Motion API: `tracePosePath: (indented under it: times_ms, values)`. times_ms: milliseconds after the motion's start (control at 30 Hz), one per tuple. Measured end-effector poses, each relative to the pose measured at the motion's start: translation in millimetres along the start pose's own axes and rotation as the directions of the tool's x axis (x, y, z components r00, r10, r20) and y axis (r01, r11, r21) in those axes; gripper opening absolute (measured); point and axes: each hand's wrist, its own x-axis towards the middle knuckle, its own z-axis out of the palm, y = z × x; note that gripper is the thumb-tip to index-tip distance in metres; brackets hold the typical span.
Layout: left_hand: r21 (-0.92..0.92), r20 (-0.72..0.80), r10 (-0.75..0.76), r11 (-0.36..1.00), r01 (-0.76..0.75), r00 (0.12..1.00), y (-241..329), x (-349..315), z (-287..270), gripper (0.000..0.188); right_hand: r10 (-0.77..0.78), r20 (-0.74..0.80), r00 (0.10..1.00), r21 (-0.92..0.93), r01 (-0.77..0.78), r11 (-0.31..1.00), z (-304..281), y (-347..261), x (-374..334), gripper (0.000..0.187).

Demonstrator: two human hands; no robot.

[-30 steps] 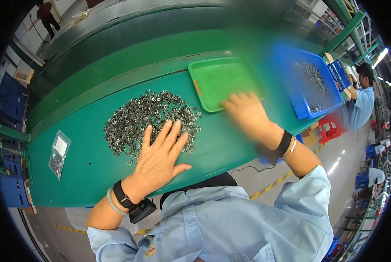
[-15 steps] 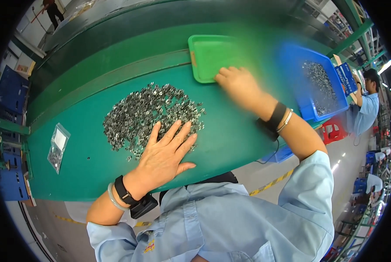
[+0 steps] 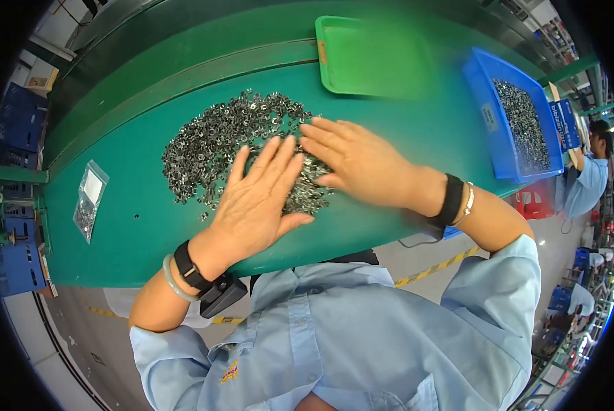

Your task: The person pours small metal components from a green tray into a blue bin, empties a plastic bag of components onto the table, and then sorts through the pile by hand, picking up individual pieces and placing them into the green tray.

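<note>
A wide pile of small shiny metal parts (image 3: 214, 147) is spread over the green table mat (image 3: 136, 253). On the near side of that pile lies my left hand (image 3: 255, 198), palm down with its fingers spread over the parts. Across from it my right hand (image 3: 351, 161) lies flat on the pile's right side, fingers stretched out toward the left hand's fingertips. Some parts show between the two hands. Neither hand grips anything that I can see; what is under the palms is hidden.
Beyond my right hand stands a shallow green tray (image 3: 362, 61). At the right a blue bin (image 3: 488, 123) holds many more metal parts. A clear plastic bag (image 3: 88, 202) with small parts lies at the left. Past the bin, another person (image 3: 584, 181) is at work.
My right hand has come from beside the green tray down and left onto the pile. My left hand stays on the near side of the parts. The view has shifted slightly.
</note>
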Motion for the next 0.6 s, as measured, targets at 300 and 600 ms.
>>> tracePosePath:
  times_ms: [300, 600]
  values:
    - [-0.026, -0.031, 0.205, 0.978, -0.205, 0.978, 22, 49, 21, 0.071, 0.280, -0.042, 0.959, -0.020, -0.281, 0.960, -34, 10, -72, 0.059]
    - [-0.035, -0.041, 0.305, 0.951, -0.306, 0.951, 44, 85, 33, 0.068, 0.357, -0.100, 0.929, -0.046, -0.363, 0.931, -34, 15, -101, 0.054]
